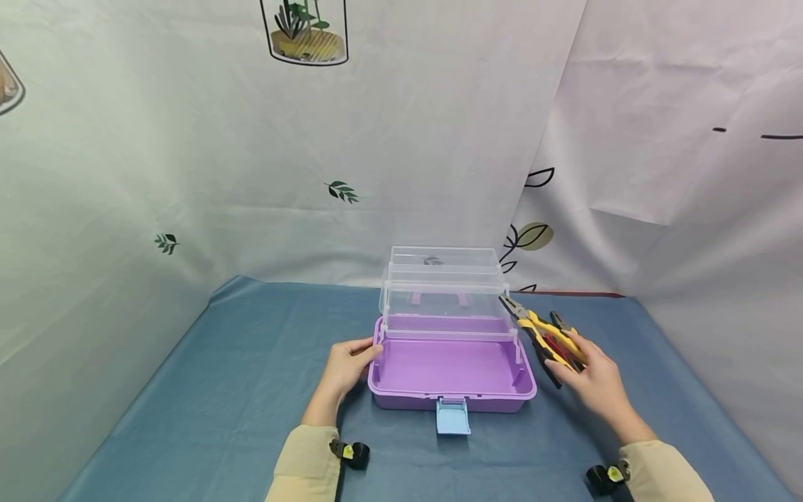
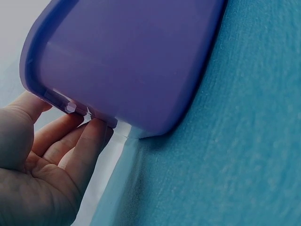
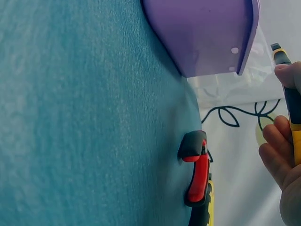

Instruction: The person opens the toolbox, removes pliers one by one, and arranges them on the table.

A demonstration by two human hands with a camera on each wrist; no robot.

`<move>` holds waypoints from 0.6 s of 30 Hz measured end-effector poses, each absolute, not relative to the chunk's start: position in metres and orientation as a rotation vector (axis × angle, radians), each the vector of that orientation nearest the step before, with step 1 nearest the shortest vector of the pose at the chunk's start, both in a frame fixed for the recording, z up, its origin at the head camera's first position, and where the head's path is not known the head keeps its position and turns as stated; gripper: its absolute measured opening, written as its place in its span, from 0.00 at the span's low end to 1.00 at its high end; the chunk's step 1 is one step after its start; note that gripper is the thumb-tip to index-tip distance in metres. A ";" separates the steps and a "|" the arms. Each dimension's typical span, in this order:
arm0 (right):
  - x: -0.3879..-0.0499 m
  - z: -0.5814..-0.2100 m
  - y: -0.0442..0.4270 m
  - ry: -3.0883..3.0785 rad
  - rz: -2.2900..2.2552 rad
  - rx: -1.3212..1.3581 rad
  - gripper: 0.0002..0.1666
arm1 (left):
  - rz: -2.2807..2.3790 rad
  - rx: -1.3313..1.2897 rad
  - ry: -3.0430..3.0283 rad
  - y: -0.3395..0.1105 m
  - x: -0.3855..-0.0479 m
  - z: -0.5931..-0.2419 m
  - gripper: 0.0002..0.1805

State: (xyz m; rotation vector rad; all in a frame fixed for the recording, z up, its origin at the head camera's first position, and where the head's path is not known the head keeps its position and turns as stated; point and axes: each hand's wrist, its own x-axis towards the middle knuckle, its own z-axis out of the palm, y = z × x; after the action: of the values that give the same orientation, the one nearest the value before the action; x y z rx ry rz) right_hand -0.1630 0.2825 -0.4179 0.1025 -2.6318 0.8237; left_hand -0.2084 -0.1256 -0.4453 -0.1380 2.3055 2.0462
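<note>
A purple toolbox [image 1: 452, 403] stands on the table, its clear lid [image 1: 448, 258] raised at the back and its blue latch [image 1: 453, 418] hanging down in front. My left hand [image 1: 343, 366] grips the toolbox's left rim, thumb on top; in the left wrist view its fingers [image 2: 91, 146] press against the outer wall. To the right of the toolbox, my right hand [image 1: 594, 382] holds a pair of pliers [image 1: 534, 326] with yellow and black handles, jaws pointing toward the lid. In the right wrist view the pliers' handle [image 3: 294, 110] lies between thumb and fingers, raised off the cloth.
A red-and-black handled tool [image 3: 199, 179] and another tool with yellow and black parts [image 3: 210, 207] lie on the blue tablecloth [image 1: 263, 390] below the right hand. A pale printed curtain [image 1: 282, 237] hangs behind and at both sides.
</note>
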 end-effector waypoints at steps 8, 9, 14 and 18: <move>-0.164 -0.421 0.288 -2.617 0.823 0.094 0.44 | 2.043 -0.137 2.309 -0.126 -0.208 -0.445 0.22; -0.164 -0.421 0.289 -2.603 0.819 0.097 0.43 | 2.041 -0.136 2.311 -0.126 -0.208 -0.445 0.22; -0.165 -0.424 0.293 -2.574 0.826 0.094 0.41 | 2.040 -0.134 2.310 -0.126 -0.208 -0.444 0.22; -0.165 -0.424 0.297 -2.599 0.818 0.055 0.41 | 2.039 -0.131 2.314 -0.126 -0.208 -0.444 0.23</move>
State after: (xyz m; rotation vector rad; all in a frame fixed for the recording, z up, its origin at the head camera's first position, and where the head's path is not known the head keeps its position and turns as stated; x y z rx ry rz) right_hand -0.1646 0.2968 -0.4237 0.0554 -2.5990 0.8182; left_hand -0.2082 -0.1260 -0.4441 -0.1308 2.3144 2.0388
